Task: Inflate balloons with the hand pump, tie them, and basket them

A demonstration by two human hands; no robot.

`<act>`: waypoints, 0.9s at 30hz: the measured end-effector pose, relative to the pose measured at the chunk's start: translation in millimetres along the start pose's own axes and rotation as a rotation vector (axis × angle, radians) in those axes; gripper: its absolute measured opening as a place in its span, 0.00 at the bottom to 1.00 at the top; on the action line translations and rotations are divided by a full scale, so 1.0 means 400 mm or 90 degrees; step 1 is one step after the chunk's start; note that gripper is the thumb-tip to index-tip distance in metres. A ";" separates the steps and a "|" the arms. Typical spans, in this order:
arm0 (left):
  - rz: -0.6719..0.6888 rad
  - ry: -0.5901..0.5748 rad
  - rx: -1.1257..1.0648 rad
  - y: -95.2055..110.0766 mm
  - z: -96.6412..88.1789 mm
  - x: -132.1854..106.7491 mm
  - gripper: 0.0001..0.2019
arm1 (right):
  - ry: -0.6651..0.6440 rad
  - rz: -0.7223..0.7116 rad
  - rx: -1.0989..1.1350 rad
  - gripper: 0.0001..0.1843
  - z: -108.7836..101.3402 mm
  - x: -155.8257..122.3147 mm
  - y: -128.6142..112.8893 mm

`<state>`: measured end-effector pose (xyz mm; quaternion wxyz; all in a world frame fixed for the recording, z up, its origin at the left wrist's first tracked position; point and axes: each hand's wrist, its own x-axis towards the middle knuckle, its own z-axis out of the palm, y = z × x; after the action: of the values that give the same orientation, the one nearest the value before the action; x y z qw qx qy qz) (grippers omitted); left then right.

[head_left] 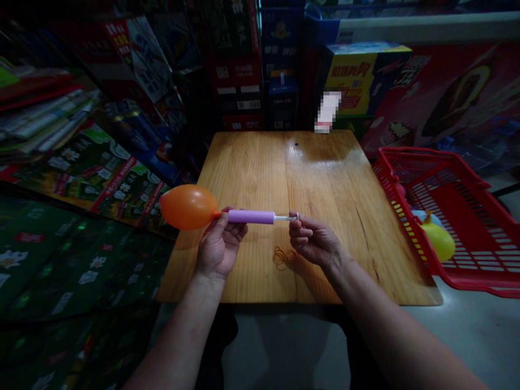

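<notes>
An orange balloon [190, 207], partly inflated, sits on the left end of a purple hand pump [251, 217]. My left hand [219, 244] is closed where the balloon's neck meets the pump, thumb on top. At the pump's other end, the thin pale plunger rod is pulled out, and my right hand [312, 238] grips its end. Both hands hold the pump level above the wooden table [252, 168]. Beneath and between them lie several thin orange-brown rubber bands [281, 258] on the tabletop.
To the right, a red basket [450, 157] contains a yellow balloon [441, 242] and other balloons partly hidden by its wall. Stacked cartons [239, 76] stand behind the table. Green cartons [81, 260] crowd the left side. A small dark spot [296, 144] marks the far tabletop.
</notes>
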<state>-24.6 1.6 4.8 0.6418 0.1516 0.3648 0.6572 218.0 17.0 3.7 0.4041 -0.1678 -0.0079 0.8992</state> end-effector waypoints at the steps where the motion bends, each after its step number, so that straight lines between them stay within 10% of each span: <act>1: 0.021 0.007 0.000 0.009 -0.004 0.003 0.11 | -0.003 -0.012 0.006 0.06 -0.002 -0.003 -0.007; 12: -0.025 -0.030 0.003 -0.064 0.007 -0.027 0.12 | 0.005 -0.015 0.021 0.07 -0.017 0.030 0.063; 22: 0.051 0.014 0.001 0.016 -0.015 0.006 0.12 | -0.014 -0.050 -0.002 0.06 -0.010 -0.004 -0.011; 27: -0.012 -0.027 0.036 -0.027 -0.007 -0.014 0.13 | 0.032 -0.029 -0.036 0.07 -0.012 0.015 0.038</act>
<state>-18.0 -5.7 -2.9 0.6509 0.1804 0.3709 0.6374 205.0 10.5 -4.7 0.4199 -0.2013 -0.0269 0.8845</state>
